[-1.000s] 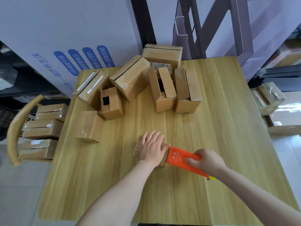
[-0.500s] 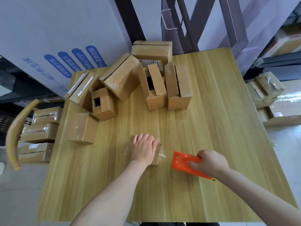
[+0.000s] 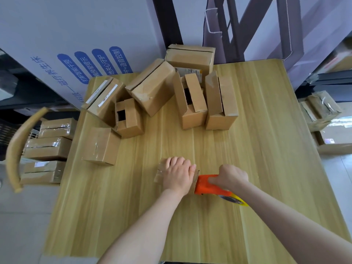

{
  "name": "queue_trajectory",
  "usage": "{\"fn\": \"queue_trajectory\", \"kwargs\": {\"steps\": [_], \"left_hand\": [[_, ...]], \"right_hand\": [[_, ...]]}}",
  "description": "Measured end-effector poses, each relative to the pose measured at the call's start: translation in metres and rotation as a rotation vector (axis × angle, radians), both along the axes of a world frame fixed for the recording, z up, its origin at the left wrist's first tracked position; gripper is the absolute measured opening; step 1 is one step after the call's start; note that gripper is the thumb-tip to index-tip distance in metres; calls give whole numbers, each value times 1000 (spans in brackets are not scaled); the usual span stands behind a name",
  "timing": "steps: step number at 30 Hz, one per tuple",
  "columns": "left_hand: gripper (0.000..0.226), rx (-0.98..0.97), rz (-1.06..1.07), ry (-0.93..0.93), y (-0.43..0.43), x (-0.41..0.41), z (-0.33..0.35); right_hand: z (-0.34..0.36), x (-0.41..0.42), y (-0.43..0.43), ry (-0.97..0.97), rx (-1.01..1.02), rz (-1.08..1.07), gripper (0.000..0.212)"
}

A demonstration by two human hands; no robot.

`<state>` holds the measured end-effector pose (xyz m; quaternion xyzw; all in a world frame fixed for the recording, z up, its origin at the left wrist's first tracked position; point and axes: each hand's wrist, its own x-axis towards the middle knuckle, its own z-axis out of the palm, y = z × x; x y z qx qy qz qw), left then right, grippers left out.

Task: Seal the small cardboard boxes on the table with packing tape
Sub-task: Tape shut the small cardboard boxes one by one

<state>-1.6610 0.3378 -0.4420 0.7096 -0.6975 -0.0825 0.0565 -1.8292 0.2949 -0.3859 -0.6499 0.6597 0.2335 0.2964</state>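
Small cardboard box [image 3: 159, 176], tape-glossy, left grip [image 3: 178, 175] curled over it, right grip [image 3: 229, 178] clamped on dispenser [image 3: 206, 187]

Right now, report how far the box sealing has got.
Done: the left-edge box shows glossy tape. In hand: the left hand holds a small box while the right hand presses the orange tape dispenser against its end. Left: at least the holed box and the open-flap box behind.
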Motion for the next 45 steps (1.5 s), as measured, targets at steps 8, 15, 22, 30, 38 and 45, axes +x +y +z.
{"fn": "queue_trajectory", "kwargs": {"steps": [8, 15, 22, 30, 38, 45], "left_hand": [[46, -3, -11, 30, 1, 0, -1], [49, 113, 57, 93, 1, 2, 5], [43, 294, 291, 160, 5, 16, 25], [35, 131, 696, 607, 14, 13, 71], [37, 536, 455, 1577, 2, 18, 163], [8, 433, 535, 1464, 8, 22, 167]], "right_hand": [[12, 16, -4, 50, 40, -72, 34], [6, 26, 12, 39, -32, -115, 32], [44, -41, 26, -420, -221, -534, 43], [94, -46, 47, -893, -323, -585, 17], [114, -41, 50, -933, -351, -388, 43], [117, -31, 49, -920, -400, -239, 23]]}}
